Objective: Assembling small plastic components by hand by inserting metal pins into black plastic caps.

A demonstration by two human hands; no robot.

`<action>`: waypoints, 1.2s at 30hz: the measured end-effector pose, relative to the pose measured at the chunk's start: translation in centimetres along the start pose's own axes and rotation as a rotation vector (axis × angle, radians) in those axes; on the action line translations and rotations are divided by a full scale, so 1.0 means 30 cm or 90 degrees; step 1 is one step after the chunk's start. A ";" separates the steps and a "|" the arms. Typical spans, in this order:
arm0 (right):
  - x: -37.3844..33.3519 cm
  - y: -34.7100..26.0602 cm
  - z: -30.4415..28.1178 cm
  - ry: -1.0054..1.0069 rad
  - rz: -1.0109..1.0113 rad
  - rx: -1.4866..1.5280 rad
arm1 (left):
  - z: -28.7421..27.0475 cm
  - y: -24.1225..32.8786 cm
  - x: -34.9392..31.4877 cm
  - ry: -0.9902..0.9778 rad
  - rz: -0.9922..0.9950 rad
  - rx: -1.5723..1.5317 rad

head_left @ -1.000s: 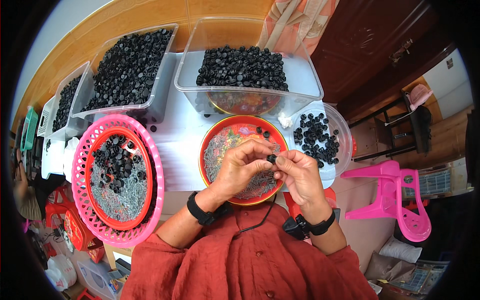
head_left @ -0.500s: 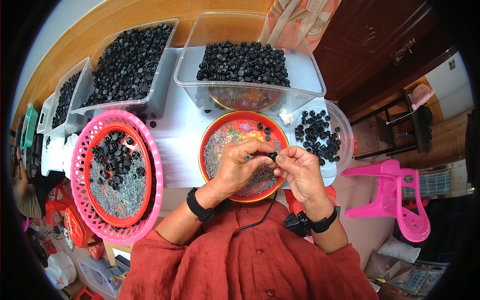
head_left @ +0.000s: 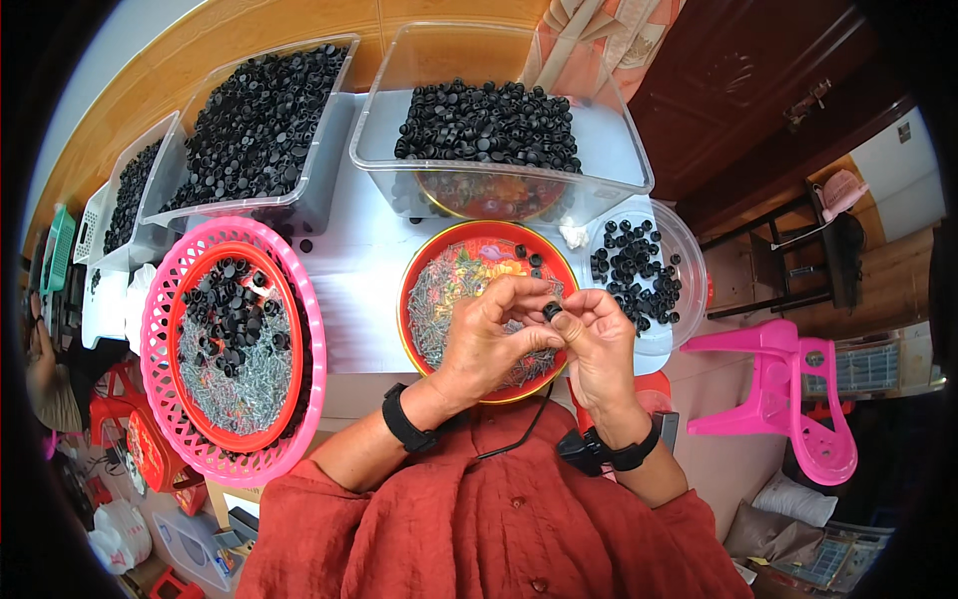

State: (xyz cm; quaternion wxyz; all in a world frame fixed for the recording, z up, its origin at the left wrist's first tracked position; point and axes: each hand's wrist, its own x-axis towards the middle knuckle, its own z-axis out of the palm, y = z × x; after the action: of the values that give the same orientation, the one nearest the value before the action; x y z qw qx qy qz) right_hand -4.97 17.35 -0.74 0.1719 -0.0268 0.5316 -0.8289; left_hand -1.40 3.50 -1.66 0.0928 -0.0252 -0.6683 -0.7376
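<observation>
Over the red round tray (head_left: 407,344) my two hands meet, fingertips close together. A small black plastic cap (head_left: 551,310) is pinched between the thumb and fingers of my right hand (head_left: 602,349). My left hand (head_left: 484,339) is curled beside it, its thumb reaching to the right thumb; whatever lies within its fingers is hidden. Under the hands the tray holds many loose grey metal screws (head_left: 431,311) and a few black caps (head_left: 529,262) near its far rim.
To the right stands a clear round tub (head_left: 689,255) of black caps. A pink basket (head_left: 155,344) on the left holds a red tray (head_left: 239,439) of caps and screws. Behind are clear bins (head_left: 609,180) of black parts. A pink stool (head_left: 758,404) stands at right.
My right hand has turned slightly and the black cap shows more clearly between the fingers. The left thumb has dropped lower, away from the left index finger.
</observation>
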 end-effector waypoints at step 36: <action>-0.077 -0.036 -0.067 -0.046 -0.285 -0.241 | 0.056 0.060 0.000 -0.069 -0.011 -0.044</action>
State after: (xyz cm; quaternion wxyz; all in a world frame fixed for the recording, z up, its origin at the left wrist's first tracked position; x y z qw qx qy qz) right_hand -3.53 20.24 -0.32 -0.0042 -0.2042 0.6511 -0.7309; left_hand -1.24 5.00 0.27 0.0488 -0.0624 -0.6469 -0.7584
